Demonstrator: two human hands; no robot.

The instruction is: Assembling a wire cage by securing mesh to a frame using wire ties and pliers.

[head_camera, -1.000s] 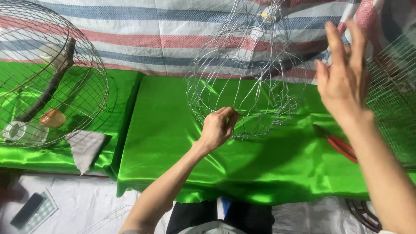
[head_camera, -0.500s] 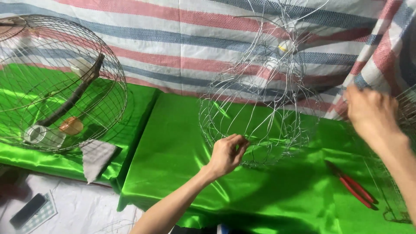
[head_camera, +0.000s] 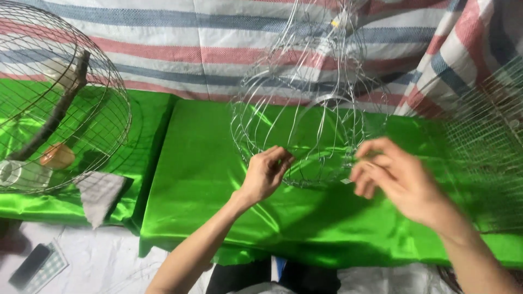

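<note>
wire frame [head_camera: 310, 125]: thin bright metal, shiny | cloth [head_camera: 218, 163]: green satin, glossy, smooth | tarp [head_camera: 190, 49]: striped woven plastic, matt | cage [head_camera: 81, 109]: metal wire mesh | rag [head_camera: 99, 195]: grey, matt

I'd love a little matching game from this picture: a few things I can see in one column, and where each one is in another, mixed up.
Things:
1. left hand
2. right hand
3. round wire cage
4. grey cloth

Places:
A. hanging over the front edge of the green cloth, below the round cage
B. at the right side of the wire frame, fingers blurred
C. far left, with a dark perch inside
D. gripping the lower left rim of the wire frame

Pairs: 1-D, 2-B, 3-C, 4-A
</note>
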